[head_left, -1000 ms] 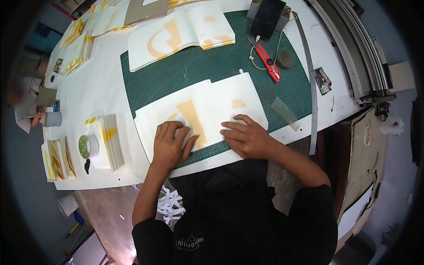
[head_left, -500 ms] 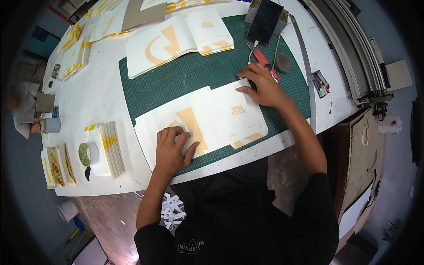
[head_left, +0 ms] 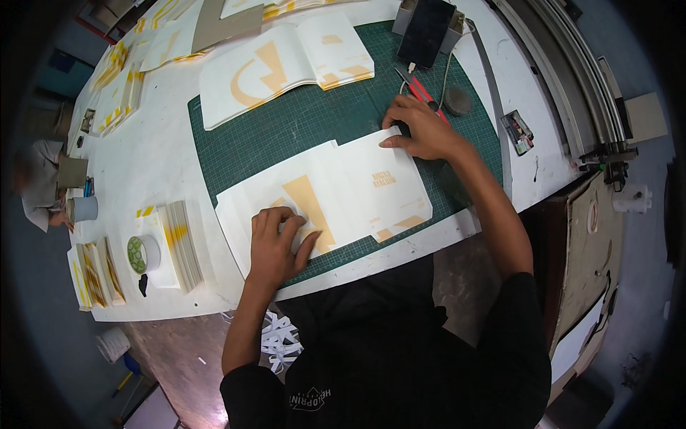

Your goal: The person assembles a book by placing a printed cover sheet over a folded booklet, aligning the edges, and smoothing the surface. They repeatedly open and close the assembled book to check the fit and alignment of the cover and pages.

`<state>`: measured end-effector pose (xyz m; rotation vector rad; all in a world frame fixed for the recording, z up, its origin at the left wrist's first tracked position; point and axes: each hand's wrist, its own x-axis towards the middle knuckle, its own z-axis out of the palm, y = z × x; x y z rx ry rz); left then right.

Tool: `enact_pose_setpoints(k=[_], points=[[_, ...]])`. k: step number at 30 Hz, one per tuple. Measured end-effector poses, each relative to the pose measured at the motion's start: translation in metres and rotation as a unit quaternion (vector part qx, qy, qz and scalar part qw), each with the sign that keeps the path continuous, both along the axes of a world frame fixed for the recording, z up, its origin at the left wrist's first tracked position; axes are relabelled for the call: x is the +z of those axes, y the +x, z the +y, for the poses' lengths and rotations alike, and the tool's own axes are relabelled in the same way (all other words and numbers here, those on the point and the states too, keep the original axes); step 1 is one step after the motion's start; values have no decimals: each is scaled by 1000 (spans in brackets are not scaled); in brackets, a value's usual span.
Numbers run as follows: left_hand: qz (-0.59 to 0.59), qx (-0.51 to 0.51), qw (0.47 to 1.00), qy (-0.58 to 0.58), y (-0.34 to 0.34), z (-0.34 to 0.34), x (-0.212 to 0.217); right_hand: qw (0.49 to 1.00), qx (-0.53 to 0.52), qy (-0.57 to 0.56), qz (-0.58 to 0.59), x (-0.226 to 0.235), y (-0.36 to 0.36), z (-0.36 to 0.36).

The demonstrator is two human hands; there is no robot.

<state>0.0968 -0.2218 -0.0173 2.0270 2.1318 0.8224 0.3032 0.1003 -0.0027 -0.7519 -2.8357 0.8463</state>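
A white printed cover sheet (head_left: pixel 357 189) with orange shapes lies flat on the green cutting mat (head_left: pixel 314 121). My left hand (head_left: pixel 279 239) presses flat on the sheet's near left part, fingers spread. My right hand (head_left: pixel 421 129) rests on the sheet's far right corner, fingertips on its edge, close to a red-handled cutter (head_left: pixel 421 89) on the mat. Neither hand holds anything.
An open white and orange book (head_left: pixel 286 64) lies at the mat's far side. A dark phone (head_left: pixel 427 28), a round dark weight (head_left: pixel 457 102) and a metal ruler (head_left: pixel 493 107) sit right. A booklet stack (head_left: pixel 182 243), tape roll (head_left: pixel 143 254) and cup (head_left: pixel 84 209) are left. Another person (head_left: pixel 39 186) sits at far left.
My right hand moved from the sheet's near middle out to its far right corner beside the cutter. The sheet now lies unfolded wider. My left hand stays pressing on it.
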Motion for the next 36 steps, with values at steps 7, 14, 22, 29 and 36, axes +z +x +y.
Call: enact_pose_setpoints(k=[7,14,22,29,36], points=[[-3,3,1000,-4,0,1,0,999,9,8,49,-8,4,-1],[-10,3,1000,-9,-1,1,1,999,2,3,35,-6,2,0],[-10,5,1000,-9,-1,0,0,999,-6,-24,27,-9,1,2],[-16,4,1000,-5,-1,0,1,996,16,29,82,-12,5,-4],[-12,9,1000,-11,0,0,0,995,-5,45,85,-14,7,-9]])
